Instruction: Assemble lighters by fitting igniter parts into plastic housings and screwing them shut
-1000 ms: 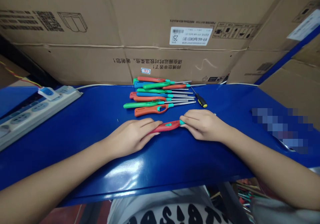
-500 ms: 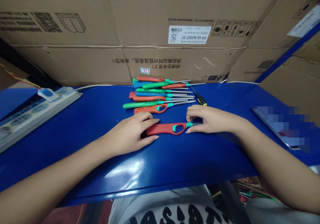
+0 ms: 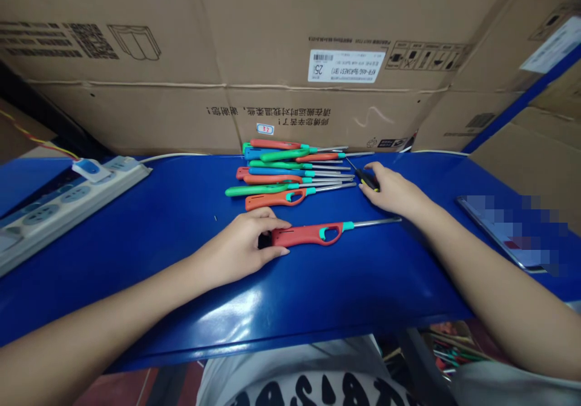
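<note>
A red gas lighter (image 3: 297, 235) with a turquoise trigger and a long metal tube lies across the blue table, its tube pointing right. The fingers and thumb of my left hand (image 3: 245, 242) close around its rear end. My right hand (image 3: 393, 191) is at the black and yellow handle of a screwdriver (image 3: 371, 180), thumb and fingers on either side of it. The screwdriver's thin shaft points toward the back left. Just behind the red lighter is an orange lighter (image 3: 267, 199), one of several red, green, orange and blue lighters piled together.
A white power strip (image 3: 91, 194) with a plug in it sits at the left. At the right lies a phone (image 3: 503, 230), its screen pixelated. A large cardboard box (image 3: 254, 49) stands along the back edge. A tiny dark piece (image 3: 215, 217) rests left of the lighters.
My right hand has left the red lighter's metal tube and moved back and right to the screwdriver handle. My left hand stays on the red lighter, which has shifted slightly right.
</note>
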`<action>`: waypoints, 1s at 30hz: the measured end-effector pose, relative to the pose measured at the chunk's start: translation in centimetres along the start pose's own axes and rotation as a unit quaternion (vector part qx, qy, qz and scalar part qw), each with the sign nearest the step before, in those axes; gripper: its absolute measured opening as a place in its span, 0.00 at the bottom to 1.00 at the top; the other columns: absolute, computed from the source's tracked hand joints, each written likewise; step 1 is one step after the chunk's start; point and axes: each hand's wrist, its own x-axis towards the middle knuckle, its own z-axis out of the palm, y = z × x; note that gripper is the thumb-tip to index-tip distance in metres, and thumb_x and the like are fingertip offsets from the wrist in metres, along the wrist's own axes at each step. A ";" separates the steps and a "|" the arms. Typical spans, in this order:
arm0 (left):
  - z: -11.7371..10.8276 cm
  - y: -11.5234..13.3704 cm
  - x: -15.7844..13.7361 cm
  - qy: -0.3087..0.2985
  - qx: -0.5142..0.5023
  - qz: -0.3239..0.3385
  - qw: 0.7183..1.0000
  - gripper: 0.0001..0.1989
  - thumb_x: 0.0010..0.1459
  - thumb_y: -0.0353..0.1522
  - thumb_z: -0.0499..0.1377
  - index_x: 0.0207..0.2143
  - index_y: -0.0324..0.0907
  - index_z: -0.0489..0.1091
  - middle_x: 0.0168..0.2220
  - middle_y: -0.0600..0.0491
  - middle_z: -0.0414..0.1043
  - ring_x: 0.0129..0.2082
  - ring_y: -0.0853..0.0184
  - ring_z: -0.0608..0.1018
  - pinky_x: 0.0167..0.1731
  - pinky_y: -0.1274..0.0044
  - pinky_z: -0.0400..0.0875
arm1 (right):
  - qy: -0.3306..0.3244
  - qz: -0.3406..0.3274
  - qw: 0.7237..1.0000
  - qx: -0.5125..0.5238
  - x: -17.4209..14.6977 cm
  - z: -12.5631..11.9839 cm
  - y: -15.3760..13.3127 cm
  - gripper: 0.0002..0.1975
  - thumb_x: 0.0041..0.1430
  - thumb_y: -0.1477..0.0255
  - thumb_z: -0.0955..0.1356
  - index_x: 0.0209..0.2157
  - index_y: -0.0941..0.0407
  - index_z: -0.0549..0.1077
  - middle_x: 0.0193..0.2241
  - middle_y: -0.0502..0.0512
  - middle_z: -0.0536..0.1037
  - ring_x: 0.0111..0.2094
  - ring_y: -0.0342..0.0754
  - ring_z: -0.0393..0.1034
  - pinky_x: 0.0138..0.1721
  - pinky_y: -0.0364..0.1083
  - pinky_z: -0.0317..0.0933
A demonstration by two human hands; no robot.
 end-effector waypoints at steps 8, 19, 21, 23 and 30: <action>1.2 1.0 -1.1 0.022 0.044 0.070 0.996 0.21 0.66 0.33 0.59 0.60 0.40 0.67 0.55 0.44 0.69 0.54 0.58 0.74 0.57 0.63 0.72 | 0.393 -0.048 0.871 0.291 -0.6 -4.2 -2.2 0.07 0.58 0.71 0.69 0.36 0.54 0.80 0.32 0.55 0.80 0.29 0.48 0.70 0.33 0.47 0.63; 1.6 2.4 -2.4 -0.026 0.056 0.139 0.988 0.21 0.69 0.28 0.52 0.63 0.42 0.62 0.60 0.44 0.69 0.61 0.57 0.70 0.62 0.63 0.68 | 0.018 -0.342 0.850 0.400 -4.5 -3.8 -15.9 0.09 0.64 0.66 0.70 0.45 0.52 0.78 0.44 0.54 0.81 0.47 0.52 0.74 0.50 0.52 0.66; 1.4 2.4 -2.4 -0.024 0.046 0.149 0.988 0.23 0.67 0.27 0.53 0.64 0.42 0.61 0.62 0.43 0.67 0.64 0.56 0.68 0.64 0.61 0.66 | 0.001 -0.370 0.850 0.374 -4.2 -3.2 -17.2 0.09 0.66 0.68 0.69 0.46 0.52 0.77 0.47 0.56 0.80 0.50 0.52 0.73 0.54 0.53 0.64; 1.4 2.3 -2.4 -0.024 0.039 0.156 0.987 0.27 0.64 0.26 0.55 0.65 0.42 0.60 0.64 0.42 0.65 0.66 0.55 0.66 0.64 0.61 0.65 | -0.013 -0.376 0.852 0.364 -3.7 -2.7 -18.0 0.10 0.66 0.69 0.68 0.48 0.53 0.76 0.48 0.57 0.79 0.50 0.52 0.72 0.55 0.53 0.64; 1.6 1.9 -2.3 -0.021 0.016 0.168 0.985 0.27 0.64 0.23 0.55 0.64 0.40 0.62 0.64 0.41 0.66 0.65 0.55 0.68 0.63 0.62 0.67 | -0.020 -0.385 0.850 0.359 -2.5 -1.5 -19.2 0.11 0.66 0.68 0.68 0.49 0.53 0.75 0.49 0.57 0.78 0.51 0.51 0.71 0.55 0.53 0.64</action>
